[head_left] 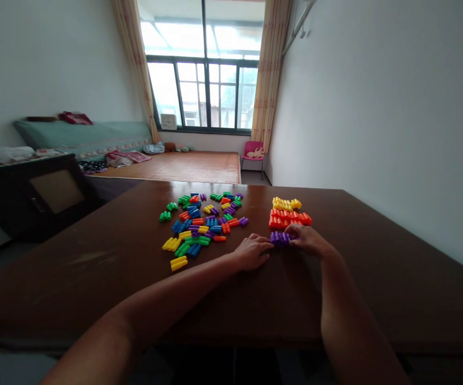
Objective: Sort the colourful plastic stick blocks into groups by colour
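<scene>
A short row of purple plastic pieces [280,239], shaped like joined tubes, lies on the brown table between my hands. My left hand [252,251] rests low on the tabletop with its fingers stretched toward the row's left end, the fingertips at or just beside it. At the right end, my right hand [307,239] has its fingers closed on a purple piece, which they partly hide. Just behind the purple row lie orange pieces [290,218] in rows, and beyond those, yellow pieces [285,203].
A loose spread of green, blue, yellow, orange and purple pieces [199,224] covers the table [231,310] left of my hands. Beyond the table are a bed [191,166] and a pink chair [253,151]. A dark cabinet [35,192] stands at the left.
</scene>
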A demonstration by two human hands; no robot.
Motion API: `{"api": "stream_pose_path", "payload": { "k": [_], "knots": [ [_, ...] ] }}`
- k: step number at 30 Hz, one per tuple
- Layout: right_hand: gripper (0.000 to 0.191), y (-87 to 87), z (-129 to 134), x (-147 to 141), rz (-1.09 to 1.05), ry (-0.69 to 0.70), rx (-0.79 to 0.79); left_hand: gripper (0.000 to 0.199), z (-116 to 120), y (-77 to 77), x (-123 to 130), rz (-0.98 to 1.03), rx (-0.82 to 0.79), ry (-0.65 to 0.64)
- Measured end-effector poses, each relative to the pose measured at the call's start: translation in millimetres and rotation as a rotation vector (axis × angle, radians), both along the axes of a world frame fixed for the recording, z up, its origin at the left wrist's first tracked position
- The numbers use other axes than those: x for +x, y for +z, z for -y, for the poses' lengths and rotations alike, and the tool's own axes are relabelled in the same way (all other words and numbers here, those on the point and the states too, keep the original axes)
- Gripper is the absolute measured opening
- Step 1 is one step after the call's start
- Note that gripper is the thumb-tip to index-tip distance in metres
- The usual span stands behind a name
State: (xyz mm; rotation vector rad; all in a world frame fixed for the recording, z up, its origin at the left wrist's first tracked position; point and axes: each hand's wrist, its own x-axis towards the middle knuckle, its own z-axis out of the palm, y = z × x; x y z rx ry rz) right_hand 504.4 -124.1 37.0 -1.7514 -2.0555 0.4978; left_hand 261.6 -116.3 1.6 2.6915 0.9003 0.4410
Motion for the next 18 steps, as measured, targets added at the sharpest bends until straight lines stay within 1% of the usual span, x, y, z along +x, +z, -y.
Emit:
{"api": "stream_pose_path", "payload": {
  "k": [2,4,6,7,8,9,10,11,12,13,15,18],
  "knots": [
    [0.029,-4.3,0,4,-0.026,0.013,-0.001,0.042,1,-2.2,2,-0.003,0.009,0.004],
    [0.033,-8.0,0,9,-0.061,0.038,0.017,0.043,1,-1.1,1,-0.012,0.013,-0.010],
    [0.038,-8.3,-1,13,-0.071,0.039,0.072,0.039,-3,6.0,-4,-0.020,0.014,-0.058],
    [0.039,-6.8,-1,13,-0.065,0.022,0.121,0.034,-6,12.3,-9,-0.017,0.011,-0.083],
    [0.040,-4.1,0,12,-0.056,0.000,0.184,0.029,-11,20.2,-16,-0.007,0.006,-0.081],
    [0.039,-0.5,1,10,-0.047,-0.025,0.259,0.024,-17,29.4,-25,0.011,0.001,-0.037],
    [0.039,3.6,2,6,-0.040,-0.047,0.339,0.020,-25,39.3,-36,0.036,-0.006,0.039],
    [0.037,8.0,4,1,-0.035,-0.063,0.415,0.016,-33,49.2,-47,0.071,0.001,0.198],
    [0.036,12.3,6,-5,-0.030,-0.074,0.480,0.017,-42,58.4,-60,0.096,0.010,0.367],
    [0.035,16.1,8,-11,-0.024,-0.085,0.532,0.022,-50,66.5,-73,0.105,0.023,0.443],
    [0.032,21.5,12,-24,-0.011,-0.102,0.602,0.032,-68,78.6,-97,0.118,0.042,0.542],
    [0.027,24.4,16,-40,0.017,-0.100,0.688,0.035,-93,88.0,-124,0.125,0.066,0.657]
  ]
}}
